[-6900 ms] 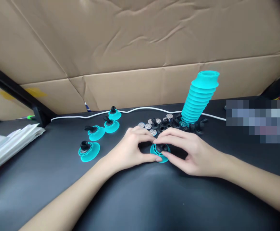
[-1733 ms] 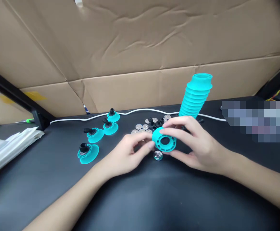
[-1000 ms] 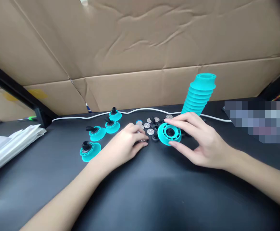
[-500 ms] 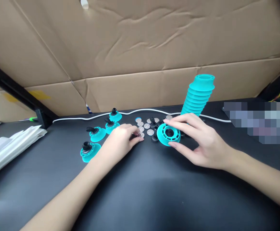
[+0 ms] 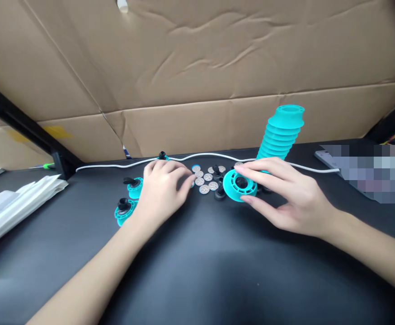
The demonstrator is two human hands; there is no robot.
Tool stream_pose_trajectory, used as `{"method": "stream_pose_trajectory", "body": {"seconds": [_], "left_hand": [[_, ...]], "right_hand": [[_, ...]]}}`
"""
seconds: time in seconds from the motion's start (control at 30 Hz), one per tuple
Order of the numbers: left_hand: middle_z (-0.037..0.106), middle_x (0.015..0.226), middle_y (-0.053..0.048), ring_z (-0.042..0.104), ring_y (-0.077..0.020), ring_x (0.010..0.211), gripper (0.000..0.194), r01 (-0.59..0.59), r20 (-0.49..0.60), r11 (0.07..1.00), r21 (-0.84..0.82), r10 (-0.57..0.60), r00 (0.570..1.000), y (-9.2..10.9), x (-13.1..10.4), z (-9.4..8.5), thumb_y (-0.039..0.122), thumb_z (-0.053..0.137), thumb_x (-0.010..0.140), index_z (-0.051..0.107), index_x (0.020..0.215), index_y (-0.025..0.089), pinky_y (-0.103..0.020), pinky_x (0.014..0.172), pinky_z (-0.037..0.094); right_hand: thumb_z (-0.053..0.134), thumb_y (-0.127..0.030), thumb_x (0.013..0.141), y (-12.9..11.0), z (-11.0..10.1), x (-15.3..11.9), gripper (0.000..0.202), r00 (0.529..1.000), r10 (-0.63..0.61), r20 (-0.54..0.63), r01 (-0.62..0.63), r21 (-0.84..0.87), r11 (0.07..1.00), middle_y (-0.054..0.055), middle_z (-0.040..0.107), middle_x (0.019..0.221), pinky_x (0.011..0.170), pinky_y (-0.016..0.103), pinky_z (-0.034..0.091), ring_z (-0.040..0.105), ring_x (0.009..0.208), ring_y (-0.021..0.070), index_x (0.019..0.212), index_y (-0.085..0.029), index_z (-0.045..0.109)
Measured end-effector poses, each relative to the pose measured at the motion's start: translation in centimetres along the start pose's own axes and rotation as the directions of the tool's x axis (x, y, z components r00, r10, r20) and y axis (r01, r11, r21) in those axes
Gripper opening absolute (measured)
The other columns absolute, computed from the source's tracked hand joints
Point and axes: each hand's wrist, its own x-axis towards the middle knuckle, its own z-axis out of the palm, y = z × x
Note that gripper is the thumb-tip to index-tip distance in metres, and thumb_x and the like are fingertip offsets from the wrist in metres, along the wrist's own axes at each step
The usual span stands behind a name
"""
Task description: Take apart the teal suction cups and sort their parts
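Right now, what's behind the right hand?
Behind the right hand, you can see the upper part of a turquoise stack and a white cable running past it. The hand covers the stack's bottom, so what's around it there mostly can't be seen.

Shows discs (image 5: 208,177) on the tabletop (image 5: 197,266) between left hand (image 5: 163,183) and right hand (image 5: 289,196), knobs (image 5: 219,194) right of them, and a cup (image 5: 230,189) in the right hand, before a stack of cups (image 5: 280,133). Has two knobbed cups (image 5: 134,192) left of the left hand, a third cup (image 5: 162,156) behind it, and packets (image 5: 21,203) farther left. Ends at a cable (image 5: 211,155) before cardboard (image 5: 200,122), with perhaps a phone (image 5: 324,158) far right.
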Motion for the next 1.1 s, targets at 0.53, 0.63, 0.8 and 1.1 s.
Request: {"method": "stream_pose_trajectory", "body": {"seconds": [0.53, 0.63, 0.8, 1.1], "left_hand": [[0.071, 0.114, -0.018, 0.065, -0.038, 0.109, 0.031, 0.144, 0.129, 0.933, 0.33, -0.195, 0.972, -2.8, -0.2, -0.7, 0.015, 0.049, 0.097, 0.079, 0.106, 0.014, -0.046, 0.09, 0.06], [0.072, 0.113, -0.016, 0.069, -0.036, 0.107, 0.03, 0.17, 0.159, 0.926, 0.337, -0.234, 0.959, -2.4, -0.1, -1.2, 0.017, 0.048, 0.098, 0.077, 0.104, 0.017, -0.041, 0.079, 0.06], [0.073, 0.111, -0.014, 0.073, -0.0328, 0.097, 0.03, 0.182, 0.238, 0.925, 0.334, -0.27, 0.933, -1.6, 0.1, -1.7, 0.021, 0.047, 0.1, 0.076, 0.107, 0.018, -0.036, 0.07, 0.055], [0.075, 0.095, -0.011, 0.073, -0.0277, 0.084, 0.024, 0.113, 0.269, 0.968, 0.226, -0.173, 0.948, -1.9, 0.2, -1.6, 0.025, 0.05, 0.098, 0.073, 0.092, 0.019, -0.034, 0.072, 0.053]], "right_hand": [[0.076, -0.027, 0.093, 3.0, -5.9, 4.3, 0.049, 0.947, 0.052, -0.316, -0.191, -0.43, 0.882, 0.012, 0.074, 0.136, 0.111, 0.046, 0.056, 0.071, 0.125, 0.0329, 0.142, -0.025, 0.071], [0.073, -0.029, 0.096, 4.8, -7.1, 4.9, 0.044, 0.937, 0.097, -0.334, -0.259, -0.483, 0.836, 0.017, 0.075, 0.133, 0.108, 0.043, 0.057, 0.073, 0.122, 0.0323, 0.139, -0.018, 0.073], [0.071, -0.032, 0.097, 7.2, -6.9, 4.3, 0.039, 0.937, 0.169, -0.307, -0.302, -0.463, 0.833, 0.017, 0.079, 0.124, 0.104, 0.043, 0.059, 0.076, 0.113, 0.0308, 0.132, -0.016, 0.077], [0.065, -0.028, 0.1, 7.9, -5.9, 3.9, 0.032, 0.949, 0.146, -0.28, -0.261, -0.438, 0.86, 0.015, 0.074, 0.136, 0.11, 0.041, 0.056, 0.071, 0.125, 0.0292, 0.13, -0.021, 0.076]]}}
